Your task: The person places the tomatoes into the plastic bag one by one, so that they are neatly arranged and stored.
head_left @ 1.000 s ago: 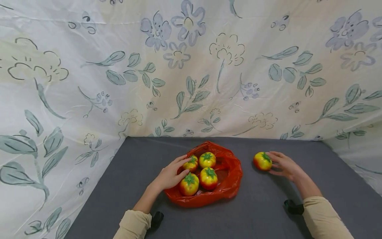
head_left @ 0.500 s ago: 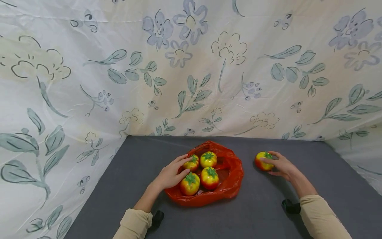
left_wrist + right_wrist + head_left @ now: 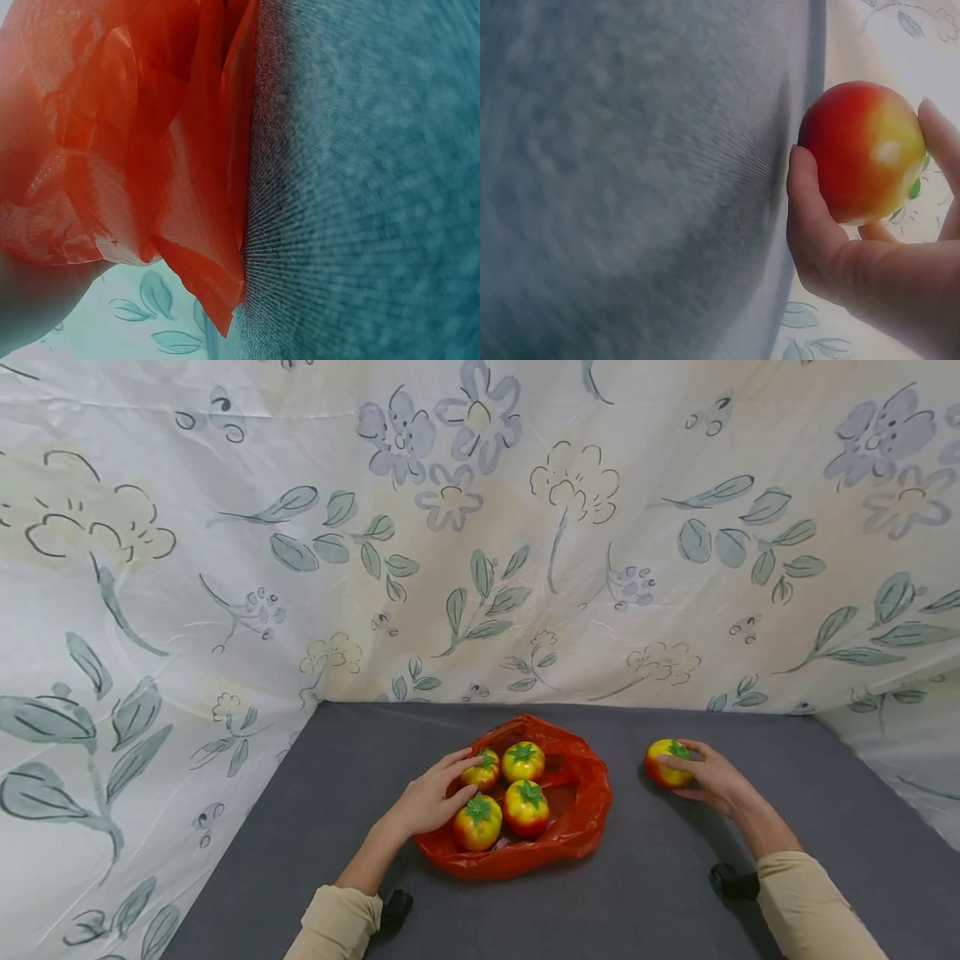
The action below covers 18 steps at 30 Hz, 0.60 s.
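Note:
In the head view, my right hand (image 3: pixel 717 779) grips a glossy red-and-yellow tomato (image 3: pixel 663 763) with a green star-shaped top, right of the bag. The right wrist view shows the thumb and fingers curled round this tomato (image 3: pixel 862 154) from both sides. A crumpled red plastic bag (image 3: pixel 592 814) sits wide-mouthed in the middle of the table, with several similar tomatoes (image 3: pixel 527 810) inside. My left hand (image 3: pixel 431 797) rests over the bag's left rim, fingers relaxed beside the tomatoes. Bag folds (image 3: pixel 127 150) hide its fingers in the left wrist view.
A dark grey table (image 3: pixel 345 752) lies beneath everything. Flower-patterned cloth (image 3: pixel 570 568) hangs along its back and sides. Each wrist carries a small black device, the left device (image 3: pixel 395 912) near the bag and the right device (image 3: pixel 735 882) over the table's right part.
My right fingers have come round the tomato from its right side, and it has shifted slightly to the right. The left hand and the bag stay put.

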Tool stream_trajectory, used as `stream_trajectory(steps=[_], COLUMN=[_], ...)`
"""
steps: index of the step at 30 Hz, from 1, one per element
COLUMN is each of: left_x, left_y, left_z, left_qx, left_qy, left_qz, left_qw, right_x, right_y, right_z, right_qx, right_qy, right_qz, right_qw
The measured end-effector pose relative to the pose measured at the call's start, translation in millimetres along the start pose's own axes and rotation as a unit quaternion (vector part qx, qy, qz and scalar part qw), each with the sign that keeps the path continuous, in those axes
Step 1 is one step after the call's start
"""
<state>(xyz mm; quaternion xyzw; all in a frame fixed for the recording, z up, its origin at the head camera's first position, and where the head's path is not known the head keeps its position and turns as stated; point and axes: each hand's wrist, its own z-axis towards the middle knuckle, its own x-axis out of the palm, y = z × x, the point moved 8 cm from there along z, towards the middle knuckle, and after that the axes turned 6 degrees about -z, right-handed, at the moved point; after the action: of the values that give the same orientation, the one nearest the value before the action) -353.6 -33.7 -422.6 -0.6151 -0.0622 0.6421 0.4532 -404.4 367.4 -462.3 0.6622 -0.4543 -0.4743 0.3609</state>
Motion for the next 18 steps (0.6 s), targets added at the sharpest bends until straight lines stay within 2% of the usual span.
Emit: stream_trajectory(steps=[8,18], left_x=[0.1,1.5], left_y=[0.6,0.2], left_z=[0.3,0.4], left_qx=[-0.005,-0.008], left_qy=[-0.003,-0.001], left_qz=[0.006,0.012], left_qw=[1.0000,0.9999], right_x=[-10.2,-5.6], right_y=[14,35], right_z=[-7,-12], right_qx=[-0.011,-0.037], right_qy=[-0.020,-0.016], right_qz=[0.017,0.001], right_qw=[1.000,0.999])
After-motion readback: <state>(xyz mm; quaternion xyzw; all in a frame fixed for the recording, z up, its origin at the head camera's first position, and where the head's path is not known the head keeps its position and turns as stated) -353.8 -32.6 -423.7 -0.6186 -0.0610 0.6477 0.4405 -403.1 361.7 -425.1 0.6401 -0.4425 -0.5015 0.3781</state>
